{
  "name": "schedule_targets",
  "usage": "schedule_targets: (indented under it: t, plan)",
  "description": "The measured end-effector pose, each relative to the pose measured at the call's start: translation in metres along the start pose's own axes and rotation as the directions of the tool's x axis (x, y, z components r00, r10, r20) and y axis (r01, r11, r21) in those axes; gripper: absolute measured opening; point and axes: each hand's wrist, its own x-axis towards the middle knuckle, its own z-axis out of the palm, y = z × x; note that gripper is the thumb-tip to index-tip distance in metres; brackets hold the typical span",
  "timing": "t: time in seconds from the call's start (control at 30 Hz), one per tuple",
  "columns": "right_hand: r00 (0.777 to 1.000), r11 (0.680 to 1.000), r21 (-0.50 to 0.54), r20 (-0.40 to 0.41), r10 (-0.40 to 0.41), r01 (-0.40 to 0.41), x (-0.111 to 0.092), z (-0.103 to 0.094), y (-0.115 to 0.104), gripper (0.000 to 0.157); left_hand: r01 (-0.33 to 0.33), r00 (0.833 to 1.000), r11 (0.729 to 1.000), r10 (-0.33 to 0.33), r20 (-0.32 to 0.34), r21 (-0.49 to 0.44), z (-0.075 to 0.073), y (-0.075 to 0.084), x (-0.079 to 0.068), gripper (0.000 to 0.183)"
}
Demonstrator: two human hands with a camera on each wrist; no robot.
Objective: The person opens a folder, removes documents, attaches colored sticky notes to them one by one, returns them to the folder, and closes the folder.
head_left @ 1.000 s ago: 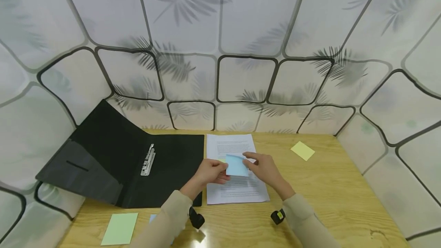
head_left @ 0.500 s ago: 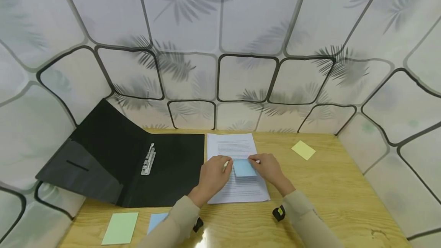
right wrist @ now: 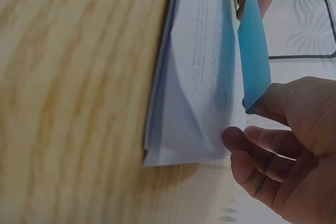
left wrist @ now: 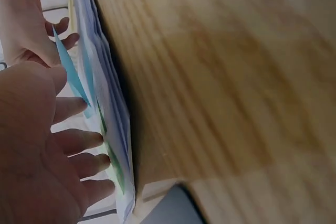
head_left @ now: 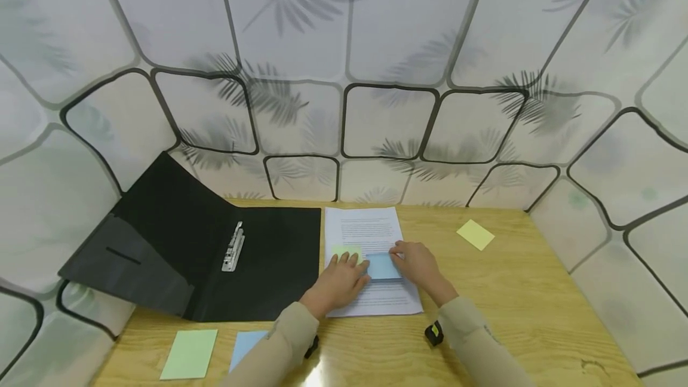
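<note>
A blue sticky note [head_left: 384,266] is held at its right edge between the thumb and forefinger of my right hand [head_left: 418,263]. In the right wrist view the blue note [right wrist: 255,51] stands tilted up off the printed sheets, and the other right fingers [right wrist: 262,174] are bent near the paper. My left hand [head_left: 338,284] lies spread with its fingertips on a green sticky note [head_left: 344,251] on the stack of printed sheets [head_left: 371,226]. In the left wrist view its forefinger [left wrist: 71,108] touches the near end of the blue note [left wrist: 68,64].
Left of the sheets lies an open black binder [head_left: 279,255] with a metal clip [head_left: 233,249], its cover leaning on the patterned wall. A green sheet [head_left: 189,354] and a blue sheet [head_left: 246,346] lie at the front left. A yellow sticky note [head_left: 475,235] is at the right.
The blue note has come lower and slightly right over the sheets. My left hand has left its pinch on the note and spread its fingers over the green one.
</note>
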Motion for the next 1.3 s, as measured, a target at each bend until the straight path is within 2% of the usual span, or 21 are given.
schedule_targets:
  t: [0.17, 0.5, 0.63, 0.73, 0.83, 1.07, 1.3]
  plan:
    - [1.000, 0.998, -0.055, 0.019, 0.020, -0.019, 0.001, 0.004, 0.001, 0.017, 0.013, 0.999, 1.000, -0.013, 0.038, -0.008, 0.001, 0.003, 0.000, 0.049]
    - [1.000, 0.987, -0.163, -0.001, -0.004, 0.004, 0.001, 0.008, -0.004, 0.019, 0.017, 0.997, 1.000, -0.018, 0.077, 0.007, -0.001, 0.007, 0.000, 0.047]
    - [0.989, 0.967, -0.219, -0.044, -0.142, 0.129, -0.005, 0.007, -0.014, 0.025, 0.015, 0.996, 1.000, -0.015, 0.085, 0.004, -0.003, 0.006, 0.000, 0.046]
    - [0.956, 0.939, -0.217, -0.062, -0.285, 0.266, -0.010, 0.006, -0.019, 0.023, 0.006, 0.997, 1.000, -0.005, 0.078, -0.006, -0.005, 0.005, 0.001, 0.045]
    - [0.936, 0.917, -0.206, -0.019, -0.351, 0.340, -0.013, 0.006, -0.022, 0.019, 0.004, 0.997, 1.000, -0.003, 0.079, -0.015, -0.006, 0.004, 0.001, 0.044]
    - [0.948, 0.924, -0.220, 0.137, -0.288, 0.313, -0.015, 0.011, -0.019, 0.029, 0.017, 0.995, 0.999, -0.013, 0.103, -0.040, -0.004, 0.002, 0.001, 0.043]
    - [0.956, 0.949, -0.192, 0.206, -0.209, 0.249, -0.018, 0.013, -0.012, 0.040, 0.022, 0.993, 1.000, -0.020, 0.118, -0.019, -0.006, 0.000, 0.000, 0.044]
